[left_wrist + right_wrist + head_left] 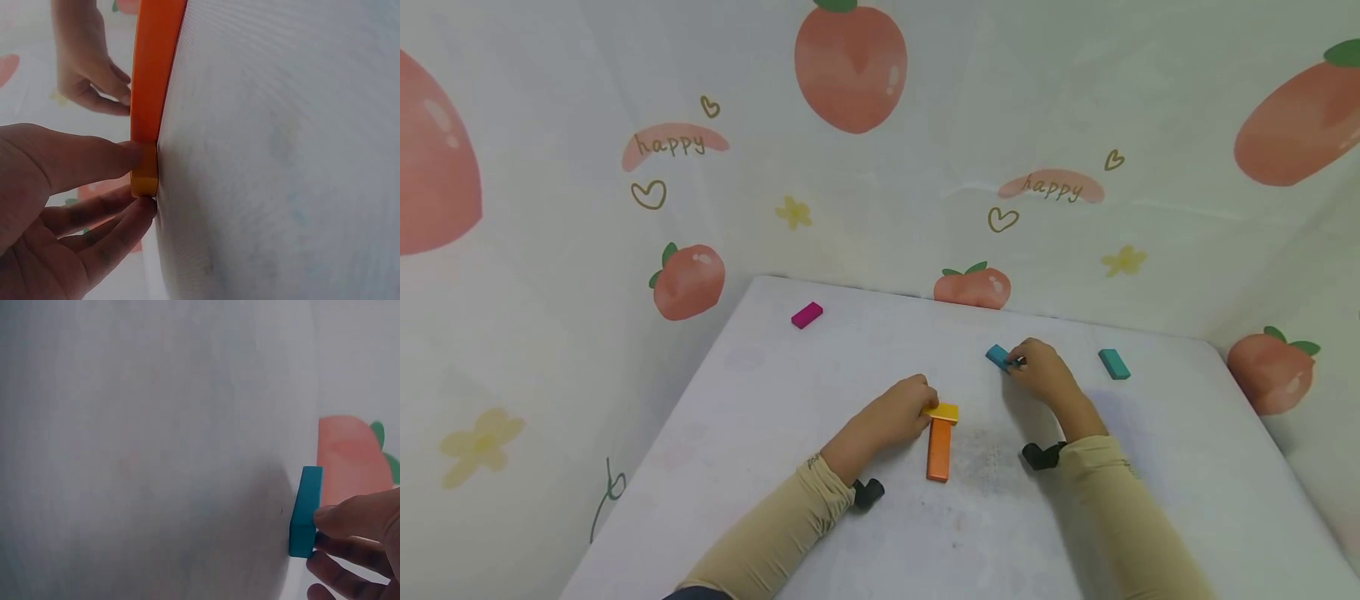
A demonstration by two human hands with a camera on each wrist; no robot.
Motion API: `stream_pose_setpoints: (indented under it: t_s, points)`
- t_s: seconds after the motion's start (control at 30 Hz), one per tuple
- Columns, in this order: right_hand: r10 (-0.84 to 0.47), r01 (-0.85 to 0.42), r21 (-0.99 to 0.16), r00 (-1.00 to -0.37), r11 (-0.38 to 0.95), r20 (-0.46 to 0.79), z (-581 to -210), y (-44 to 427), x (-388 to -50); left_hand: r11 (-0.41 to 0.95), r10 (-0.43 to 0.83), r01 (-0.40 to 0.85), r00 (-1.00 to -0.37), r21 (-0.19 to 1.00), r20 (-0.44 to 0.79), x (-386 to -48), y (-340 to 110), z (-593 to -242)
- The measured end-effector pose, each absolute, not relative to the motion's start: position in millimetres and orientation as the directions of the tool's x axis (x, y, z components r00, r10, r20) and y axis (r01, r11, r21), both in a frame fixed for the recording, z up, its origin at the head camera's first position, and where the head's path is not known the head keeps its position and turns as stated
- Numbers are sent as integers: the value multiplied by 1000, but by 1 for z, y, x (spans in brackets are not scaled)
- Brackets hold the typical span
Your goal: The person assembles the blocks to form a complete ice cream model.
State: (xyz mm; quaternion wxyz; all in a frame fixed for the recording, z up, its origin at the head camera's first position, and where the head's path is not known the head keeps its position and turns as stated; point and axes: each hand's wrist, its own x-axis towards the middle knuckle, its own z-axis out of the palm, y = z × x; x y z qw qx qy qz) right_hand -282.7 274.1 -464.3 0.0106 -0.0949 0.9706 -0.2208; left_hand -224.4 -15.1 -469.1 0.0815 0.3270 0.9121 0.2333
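Observation:
My left hand [901, 410] pinches a yellow block [947, 412] between thumb and fingers. That block lies crosswise at the far end of a longer orange block [938, 452], and the two look to be touching. The left wrist view shows the thumb on one side of the yellow block [146, 167] and fingertips at its end, with the orange block [153, 75] running away from it. Farther back on the right, my right hand [1043, 377] grips a blue block [997, 357] by one end. In the right wrist view, thumb and fingers hold the blue block [305, 512] near the tabletop.
A magenta block [807, 315] lies at the back left of the white table [760, 467]. To the right of my right hand is a teal block [1114, 364]. A printed cloth [880, 183] hangs behind the table's back edge.

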Motion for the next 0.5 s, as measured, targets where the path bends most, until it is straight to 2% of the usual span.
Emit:
stream_pose_setpoints:
  t_s: [0.5]
  points:
    - [-316,-287,-447,-949,847,11,-464,230,-270,701,611,522,-791,486,-32,-228,-14,-472]
